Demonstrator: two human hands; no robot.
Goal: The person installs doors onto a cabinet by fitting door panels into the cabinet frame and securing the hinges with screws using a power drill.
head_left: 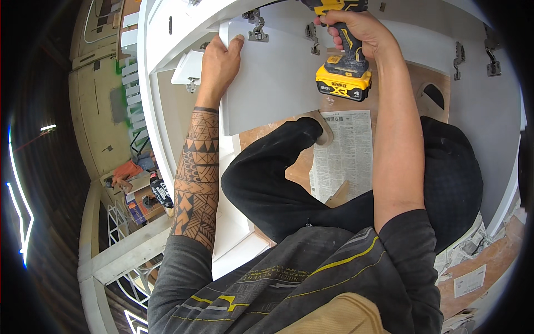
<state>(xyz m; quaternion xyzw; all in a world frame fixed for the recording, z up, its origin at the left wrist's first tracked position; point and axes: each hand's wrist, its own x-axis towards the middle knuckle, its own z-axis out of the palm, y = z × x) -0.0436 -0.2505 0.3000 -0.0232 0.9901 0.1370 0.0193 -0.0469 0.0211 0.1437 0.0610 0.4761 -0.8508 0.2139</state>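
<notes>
My right hand (pixel 364 34) is wrapped round the grip of a yellow and black cordless drill (pixel 344 80), its battery hanging downward. The drill's front end is cut off by the top of the view. On the left, my left hand (pixel 220 65) grips the edge of a white door panel (pixel 272 83), with the thumb lying on its face. A metal cabinet hinge (pixel 257 28) sits at the panel's upper part, just right of my left thumb. Another hinge (pixel 313 38) is between that one and the drill.
White cabinet walls (pixel 478 133) surround me, with more hinges (pixel 459 60) on the right side. A small white panel (pixel 189 67) with a hinge sticks out at the left. Newspaper (pixel 342 150) lies between my bent legs. Another person (pixel 127 173) is far off at the left.
</notes>
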